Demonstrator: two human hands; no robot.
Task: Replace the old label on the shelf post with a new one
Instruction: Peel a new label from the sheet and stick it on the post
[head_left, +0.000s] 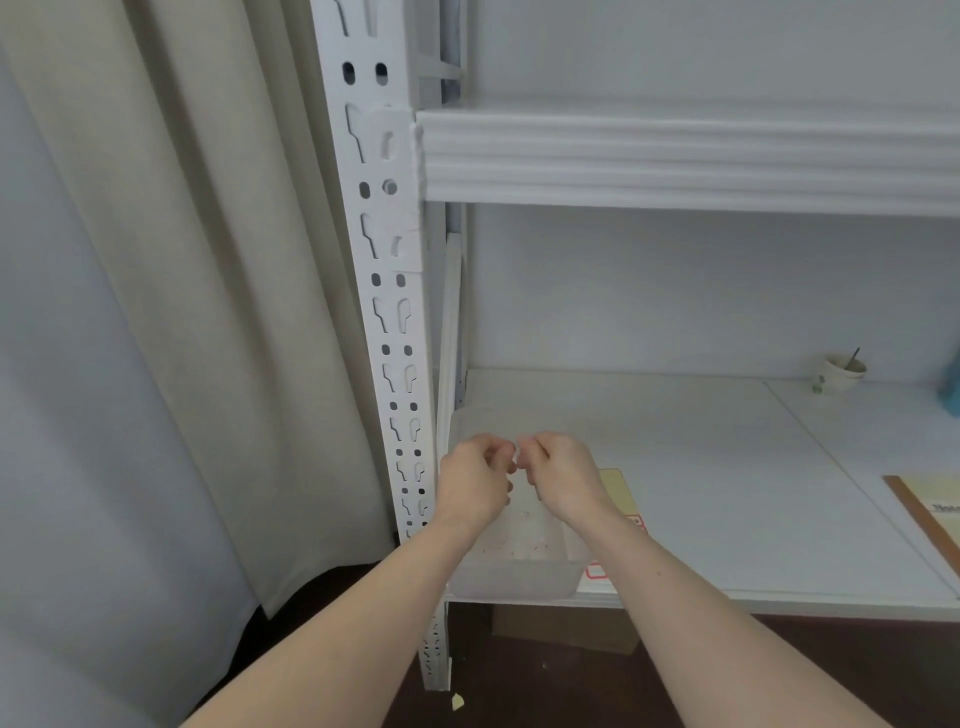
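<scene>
The white perforated shelf post (387, 291) runs down the left of the shelving; I see no label on its visible face. My left hand (475, 480) and my right hand (561, 475) meet over a clear plastic tray (514, 582) on the lower shelf, just right of the post. Both hands have curled fingers, and their fingertips pinch something small and pale (517, 449) between them; what it is I cannot make out. A yellow sheet with red-bordered labels (615, 493) lies under my right wrist.
A beige curtain (197, 291) hangs left of the post. The upper shelf beam (675, 161) crosses above. On the lower shelf (727, 493) stand a small cup with a stick (841, 371), a blue object at the right edge and a clipboard (930, 514). A cardboard box (566, 626) sits below.
</scene>
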